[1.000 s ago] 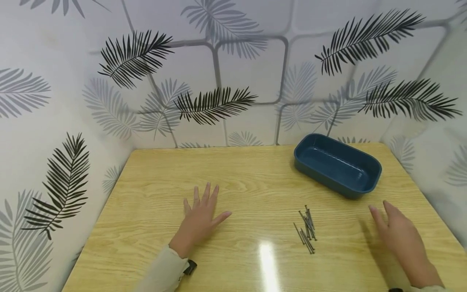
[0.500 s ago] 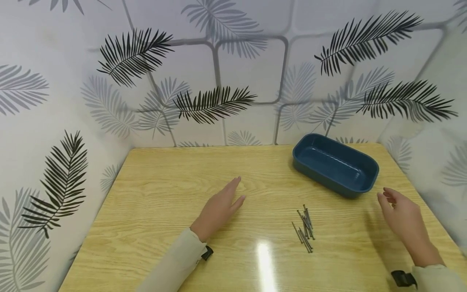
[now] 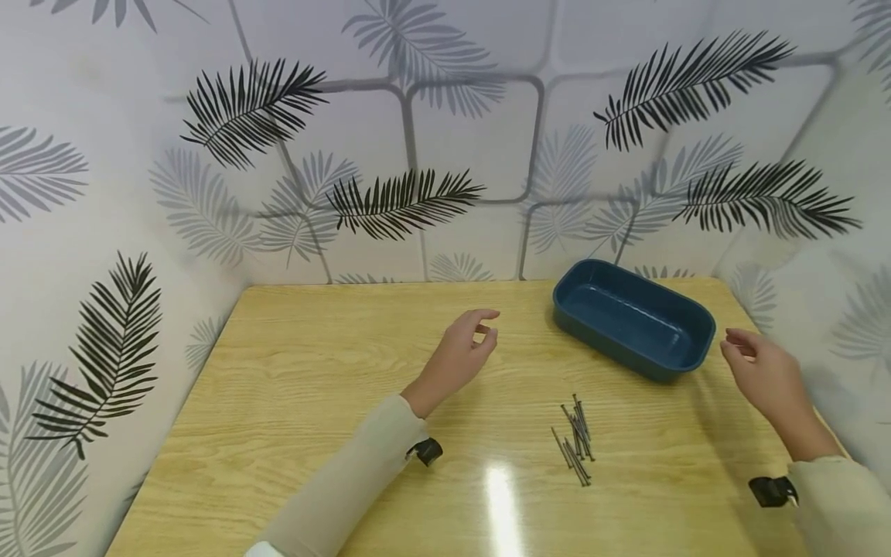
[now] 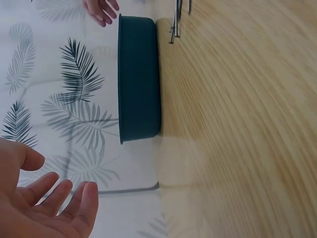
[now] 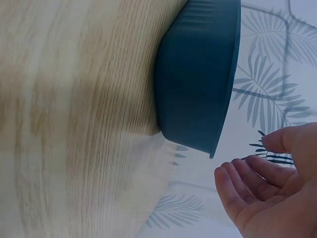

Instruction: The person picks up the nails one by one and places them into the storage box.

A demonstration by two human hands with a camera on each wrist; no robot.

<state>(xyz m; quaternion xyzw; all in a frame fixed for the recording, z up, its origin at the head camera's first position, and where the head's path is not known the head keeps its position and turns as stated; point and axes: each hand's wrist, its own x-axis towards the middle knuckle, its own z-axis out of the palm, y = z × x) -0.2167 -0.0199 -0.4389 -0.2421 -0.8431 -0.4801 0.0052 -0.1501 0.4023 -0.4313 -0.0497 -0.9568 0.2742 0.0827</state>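
Note:
A dark blue rectangular container (image 3: pixel 616 344) stands at the back right of the wooden table. Left of it in the head view, my left hand (image 3: pixel 455 356) hovers above the table with loosely bent fingers, thumb apart, holding nothing. My right hand (image 3: pixel 769 379) is in the air just beyond the container's right end, close to its rim but apart from it, also holding nothing. In the right wrist view the right hand's fingers (image 5: pixel 257 181) are relaxed, with a gap to the thumb. Several metal nails (image 3: pixel 574 441) lie in a loose pile in front of the container.
The light wooden table (image 3: pixel 292 387) ends at a wall (image 3: pixel 473 139) with a leaf pattern, which also rises at both sides. A bright light reflection lies on the table left of the nails. Each wrist wears a small black device (image 3: pixel 426 451).
My left hand has moved right and away from me, towards the container, its spread fingers now bent. My right hand has moved forward to the container's right end. Nails and container stay put.

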